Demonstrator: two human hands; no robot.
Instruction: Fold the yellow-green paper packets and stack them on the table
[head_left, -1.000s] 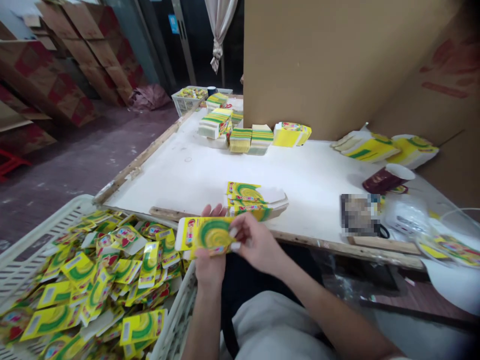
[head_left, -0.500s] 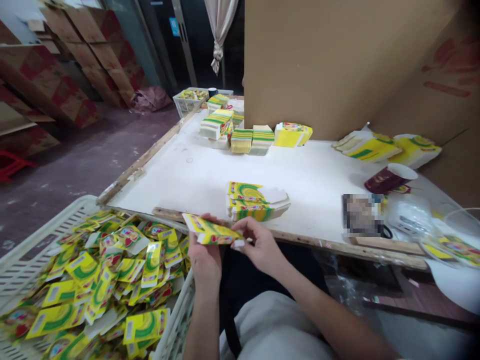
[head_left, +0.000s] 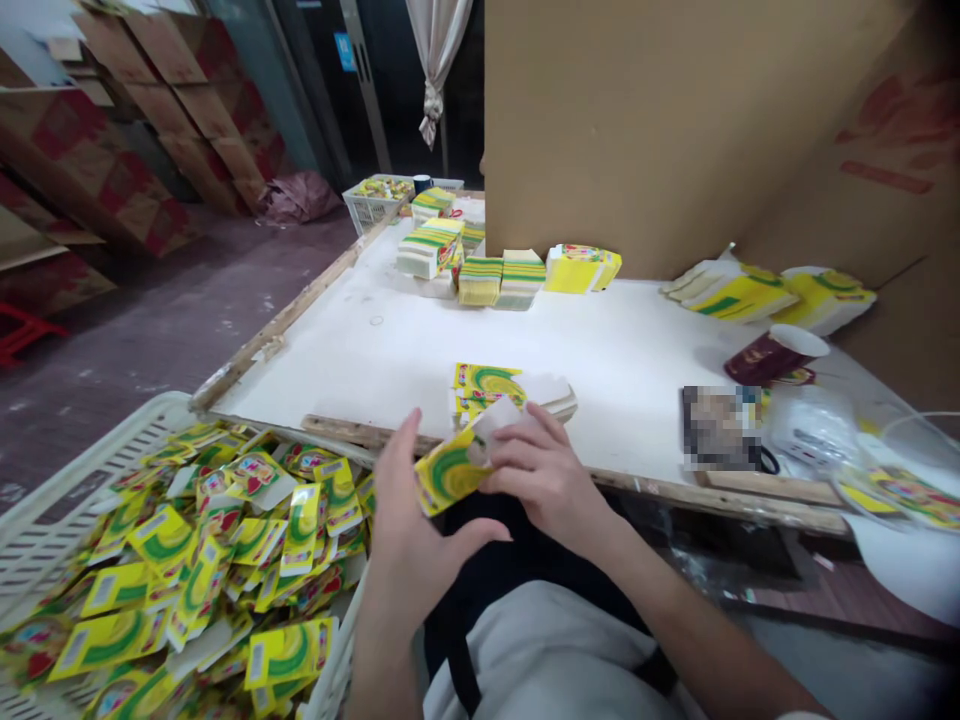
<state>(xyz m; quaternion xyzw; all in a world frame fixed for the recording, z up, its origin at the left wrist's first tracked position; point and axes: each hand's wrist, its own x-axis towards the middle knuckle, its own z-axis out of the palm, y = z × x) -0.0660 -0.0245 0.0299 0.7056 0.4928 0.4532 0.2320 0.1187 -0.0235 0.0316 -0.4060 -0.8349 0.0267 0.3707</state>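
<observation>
A small yellow and green carton [head_left: 454, 470] with a white end flap is held up in front of me, at the table's near edge. My right hand [head_left: 536, 475] grips it by its white end, fingers wrapped over the flap. Beside its other end, my left hand [head_left: 420, 530] is spread, thumb and fingers apart around the carton; whether it touches the carton is hard to see. Just behind lies a small stack of flat cartons [head_left: 487, 382], partly covered by my right hand. To the left, a white plastic basket [head_left: 161, 405] is heaped with similar yellow cartons [head_left: 300, 530].
Bundles of flat cartons [head_left: 480, 280] stand at the back of the white table [head_left: 337, 350], against a cardboard panel [head_left: 637, 130]. On the right are a maroon cup [head_left: 772, 350], a clear plastic container [head_left: 814, 430] and more cartons [head_left: 750, 290]. Wooden strips edge the table.
My left hand has let go and spread its fingers. My right hand has turned the carton, which now shows its broad green-patterned face and white flap.
</observation>
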